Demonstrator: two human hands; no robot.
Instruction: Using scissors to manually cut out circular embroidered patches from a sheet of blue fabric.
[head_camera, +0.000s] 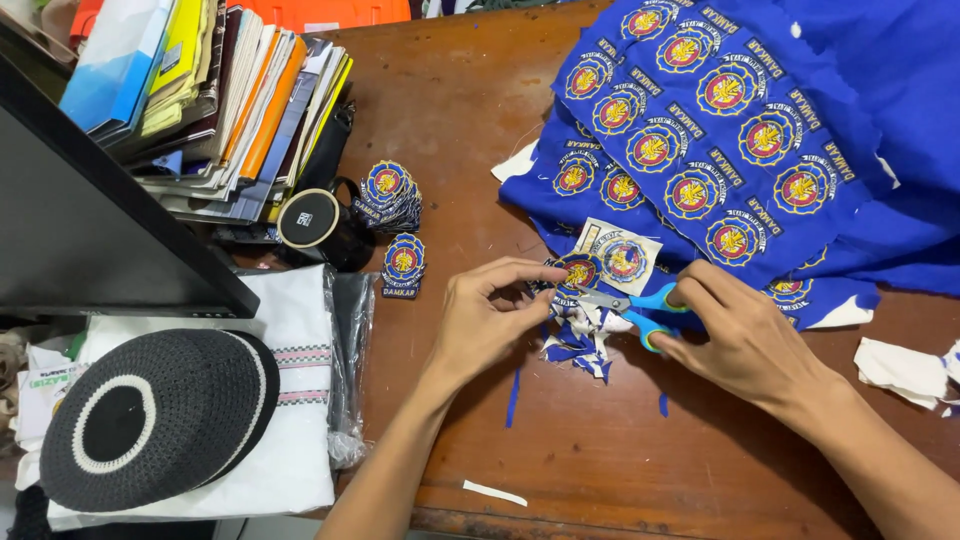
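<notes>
Trimming in hand near the table's middle: left hand (485, 325) fingers pinch a round embroidered patch (579, 271); right hand (745, 335) grips blue-handled scissors (630, 305), blades at its edge; next cut likely needs the patch rotated.

black and white knitted cap (150, 415) at the near left of the wooden table (600, 450), folded white cloth (290, 430) under the cap, black mug (320, 228) behind it, stack of books (220, 100) farther back

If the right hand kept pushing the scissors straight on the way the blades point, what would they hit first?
The right hand aims the blue-handled scissors leftward. First in line is the round embroidered patch pinched in the left hand, with its fingertips just behind; the blades look already at the patch's edge.
</notes>
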